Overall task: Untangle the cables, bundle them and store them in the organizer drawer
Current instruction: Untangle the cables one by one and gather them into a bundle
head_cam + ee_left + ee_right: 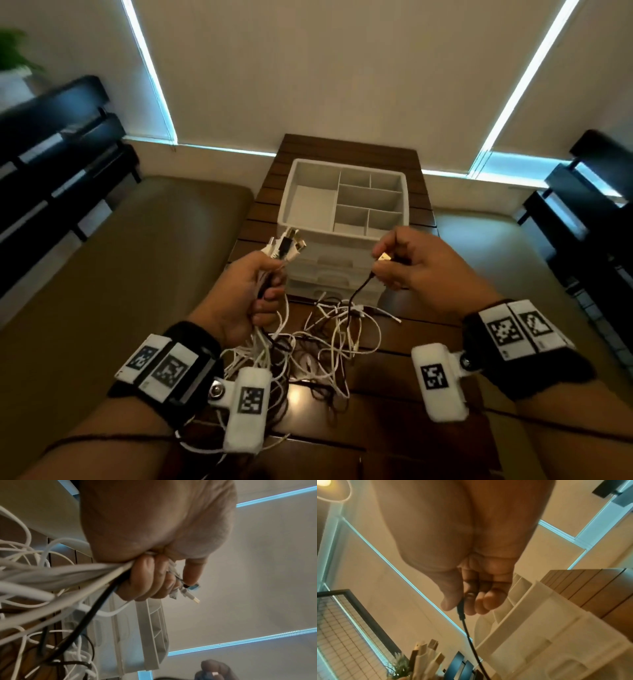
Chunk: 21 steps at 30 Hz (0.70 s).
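Observation:
A tangle of white and black cables [325, 346] lies on the wooden table [421, 346] in front of a white organizer [291, 192]. The organizer has a compartment tray on top, and its drawers [329, 277] below are shut. My left hand [267, 298] grips a bunch of cable ends, their plugs [289, 245] sticking up above the fist. The left wrist view shows that hand [145, 582] wrapped round the bunch [60, 577]. My right hand [380, 262] pinches the plug [385, 257] of a black cable [359, 291]. From the right hand [464, 605], the black cable [471, 639] hangs down.
Tan cushioned benches flank the narrow table on the left [137, 274] and right [496, 246]. Dark slatted furniture stands at the far left [51, 154] and far right [589, 192]. Drawn blinds [325, 68] fill the wall behind.

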Tool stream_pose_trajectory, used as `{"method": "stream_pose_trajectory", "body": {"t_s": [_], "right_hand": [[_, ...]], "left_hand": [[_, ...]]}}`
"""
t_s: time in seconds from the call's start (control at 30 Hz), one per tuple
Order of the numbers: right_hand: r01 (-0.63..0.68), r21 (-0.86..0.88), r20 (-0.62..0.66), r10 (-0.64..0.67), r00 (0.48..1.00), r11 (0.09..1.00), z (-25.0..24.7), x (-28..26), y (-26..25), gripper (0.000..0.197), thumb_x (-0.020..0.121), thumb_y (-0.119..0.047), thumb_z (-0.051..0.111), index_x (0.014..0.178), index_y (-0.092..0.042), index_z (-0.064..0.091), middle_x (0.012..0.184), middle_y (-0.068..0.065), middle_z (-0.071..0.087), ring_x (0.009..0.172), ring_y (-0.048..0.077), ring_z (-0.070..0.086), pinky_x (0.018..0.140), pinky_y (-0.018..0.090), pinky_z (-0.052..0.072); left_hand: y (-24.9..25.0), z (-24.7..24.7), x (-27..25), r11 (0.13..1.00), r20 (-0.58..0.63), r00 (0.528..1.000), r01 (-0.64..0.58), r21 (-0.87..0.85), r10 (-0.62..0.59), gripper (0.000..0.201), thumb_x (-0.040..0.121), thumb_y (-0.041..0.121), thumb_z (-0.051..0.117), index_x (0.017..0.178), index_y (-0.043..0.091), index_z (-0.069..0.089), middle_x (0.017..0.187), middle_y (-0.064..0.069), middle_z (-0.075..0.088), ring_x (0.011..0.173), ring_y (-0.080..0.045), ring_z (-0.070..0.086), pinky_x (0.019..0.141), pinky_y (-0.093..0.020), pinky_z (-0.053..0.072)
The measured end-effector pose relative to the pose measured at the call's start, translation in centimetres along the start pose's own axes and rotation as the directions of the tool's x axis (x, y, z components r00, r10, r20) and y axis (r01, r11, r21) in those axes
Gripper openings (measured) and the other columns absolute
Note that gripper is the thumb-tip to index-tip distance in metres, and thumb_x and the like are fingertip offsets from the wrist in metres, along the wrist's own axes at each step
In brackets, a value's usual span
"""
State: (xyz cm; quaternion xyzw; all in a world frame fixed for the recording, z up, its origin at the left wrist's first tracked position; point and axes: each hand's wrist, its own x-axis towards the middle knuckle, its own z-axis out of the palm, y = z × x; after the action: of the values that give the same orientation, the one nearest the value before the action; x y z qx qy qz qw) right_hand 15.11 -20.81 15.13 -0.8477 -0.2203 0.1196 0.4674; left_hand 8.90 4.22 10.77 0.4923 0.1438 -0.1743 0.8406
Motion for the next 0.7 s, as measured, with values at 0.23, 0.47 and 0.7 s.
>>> {"method": "stream_pose_trajectory", "body": {"t_s": [0.23,0.47,0.7], "right_hand": [[0.028,0.099,0.084,-0.036,0.996,0.995,2.5,-0.3,-3.9,0.005,0.091,-0.009,0.06,0.089,-0.008,0.064,0.072,0.011,0.068,0.062,0.017,0.063,0.058,0.024,0.053],[0.053,0.139,0.059,-0.061,0.996,0.989,3.9,-0.1,-5.7,0.009,0.093,-0.014,0.059,0.087,-0.01,0.064,0.071,0.01,0.07,0.06,0.018,0.066,0.06,0.031,0.056],[-0.036,0.411,0.032,0.025,0.999,0.911,4.5,-0.4,-4.0,0.021,0.094,-0.025,0.054,0.106,-0.008,0.059,0.082,0.01,0.066,0.069,0.019,0.064,0.06,0.031,0.055]], "left_hand": [[-1.3,2.0,-1.4,0.977,0.041,0.987,-0.161,0.14,0.156,0.023,0.078,0.006,0.066,0.062,0.018,0.055,0.052,0.005,0.032,0.039,-0.007,0.025,0.035,-0.018,0.022],[-1.6,3.9,-2.5,0.906,0.052,0.949,-0.311,0.288,0.31,0.012,0.081,-0.001,0.068,0.087,0.009,0.066,0.065,0.002,0.063,0.049,-0.007,0.054,0.044,-0.016,0.04],[-1.6,3.8,-2.3,0.933,0.06,0.962,-0.274,0.233,0.268,0.015,0.091,0.019,0.063,0.096,0.008,0.056,0.056,0.003,0.039,0.043,-0.007,0.029,0.038,-0.019,0.025]]}}
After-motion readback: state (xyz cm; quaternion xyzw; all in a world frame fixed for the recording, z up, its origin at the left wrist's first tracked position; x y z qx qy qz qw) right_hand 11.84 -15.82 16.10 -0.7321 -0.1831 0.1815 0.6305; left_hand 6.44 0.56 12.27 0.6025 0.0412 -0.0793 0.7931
